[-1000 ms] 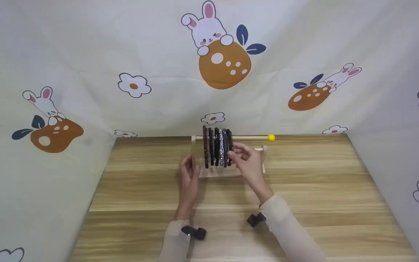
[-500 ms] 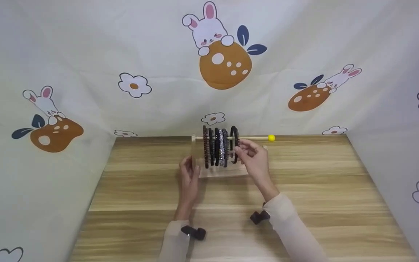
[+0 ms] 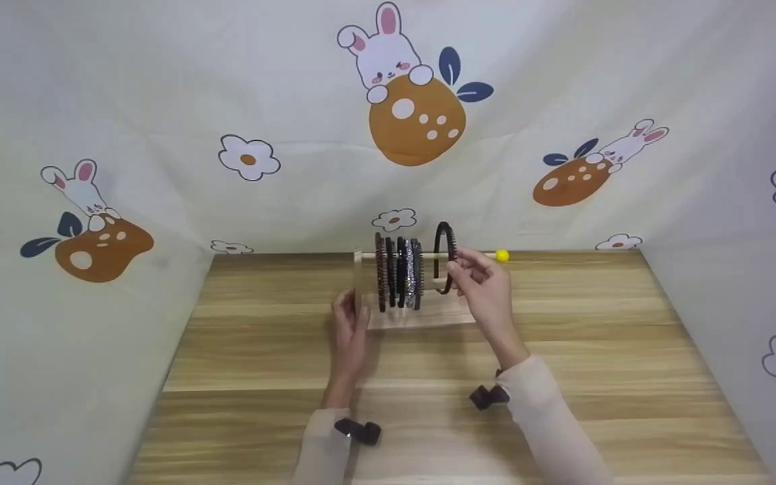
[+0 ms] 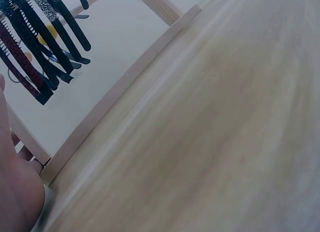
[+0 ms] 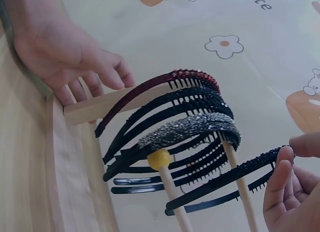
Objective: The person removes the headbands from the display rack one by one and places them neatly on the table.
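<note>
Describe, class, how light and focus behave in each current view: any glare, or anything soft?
Head view: soft light, a pale patch low on the tabletop, perhaps sheen; left wrist view: hazy, the tabletop's grain soft and smeared; right wrist view: white highlights on the glossy black headband tips, and small glints on the silver headband.

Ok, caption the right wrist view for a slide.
Right hand pinches one black headband apart from the other headbands; left hand grips the wooden rack.
</note>
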### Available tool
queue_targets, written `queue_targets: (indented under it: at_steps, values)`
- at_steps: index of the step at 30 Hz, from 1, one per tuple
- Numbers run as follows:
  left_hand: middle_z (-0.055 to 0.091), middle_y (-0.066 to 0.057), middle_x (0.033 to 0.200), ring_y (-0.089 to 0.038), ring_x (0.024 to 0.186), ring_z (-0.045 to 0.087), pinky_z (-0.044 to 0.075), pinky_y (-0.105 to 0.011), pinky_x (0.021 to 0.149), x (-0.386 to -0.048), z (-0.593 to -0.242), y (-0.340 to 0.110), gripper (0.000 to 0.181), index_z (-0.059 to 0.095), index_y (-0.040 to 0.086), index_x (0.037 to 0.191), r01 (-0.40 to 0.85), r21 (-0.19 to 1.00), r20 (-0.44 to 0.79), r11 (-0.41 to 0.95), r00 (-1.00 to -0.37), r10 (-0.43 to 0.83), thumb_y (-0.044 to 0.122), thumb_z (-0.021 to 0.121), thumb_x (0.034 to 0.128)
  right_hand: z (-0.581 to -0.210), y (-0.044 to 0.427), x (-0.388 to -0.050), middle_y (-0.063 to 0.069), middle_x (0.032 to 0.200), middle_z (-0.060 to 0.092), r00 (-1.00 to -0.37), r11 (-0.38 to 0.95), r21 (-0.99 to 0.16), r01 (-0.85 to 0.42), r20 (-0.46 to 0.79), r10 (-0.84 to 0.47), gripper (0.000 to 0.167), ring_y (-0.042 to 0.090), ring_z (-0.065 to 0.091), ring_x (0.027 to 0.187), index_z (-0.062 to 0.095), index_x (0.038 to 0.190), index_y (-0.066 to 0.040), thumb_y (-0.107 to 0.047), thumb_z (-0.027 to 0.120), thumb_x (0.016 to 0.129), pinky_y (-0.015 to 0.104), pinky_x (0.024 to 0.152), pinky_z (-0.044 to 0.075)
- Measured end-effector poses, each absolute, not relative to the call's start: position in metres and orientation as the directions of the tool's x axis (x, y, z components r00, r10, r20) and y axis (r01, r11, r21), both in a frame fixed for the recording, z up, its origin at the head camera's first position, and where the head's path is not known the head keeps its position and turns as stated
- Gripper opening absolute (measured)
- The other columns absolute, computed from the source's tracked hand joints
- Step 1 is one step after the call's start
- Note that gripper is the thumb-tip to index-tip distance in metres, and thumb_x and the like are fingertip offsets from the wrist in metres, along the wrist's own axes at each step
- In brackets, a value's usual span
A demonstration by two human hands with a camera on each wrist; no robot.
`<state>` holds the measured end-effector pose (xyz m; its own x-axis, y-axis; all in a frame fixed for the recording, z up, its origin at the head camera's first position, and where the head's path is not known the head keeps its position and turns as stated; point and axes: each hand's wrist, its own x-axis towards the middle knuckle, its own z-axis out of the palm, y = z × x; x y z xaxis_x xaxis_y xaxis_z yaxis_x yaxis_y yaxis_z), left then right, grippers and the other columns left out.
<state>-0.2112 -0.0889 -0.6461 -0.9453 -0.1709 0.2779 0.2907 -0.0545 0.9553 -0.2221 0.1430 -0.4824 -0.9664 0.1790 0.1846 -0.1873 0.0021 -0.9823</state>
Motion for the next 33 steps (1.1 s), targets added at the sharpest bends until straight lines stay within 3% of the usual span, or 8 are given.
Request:
queue_targets:
  at_steps: [19,33]
  values:
    - [0.040,-0.031,0.168,-0.048,0.161,0.036,0.025,-0.058,0.137,-0.209,-0.640,-0.088,0.043,0.037,0.009,0.157,0.237,0.971,0.233,-0.003,-0.954,-0.187,0.016,0.052,0.1175,-0.466,0.162,-0.223,0.003,0.092,0.073,-0.951,-0.115,-0.965,-0.235,0.204,0.232,0.028,0.012,0.063,0.068,0.072,0.126,0.014,0.009,0.076,0.098,0.017,0.057,0.056]
    - [0.042,-0.032,0.165,-0.048,0.157,0.041,0.029,-0.055,0.136,-0.211,-0.645,-0.088,0.044,0.036,0.005,0.157,0.264,0.963,0.251,-0.053,-0.950,-0.185,0.013,0.052,0.1170,-0.462,0.183,-0.227,0.002,0.091,0.073,-0.924,-0.062,-0.955,-0.291,0.264,0.277,0.026,0.010,0.065,0.066,0.073,0.124,0.014,0.009,0.076,0.098,0.017,0.057,0.058]
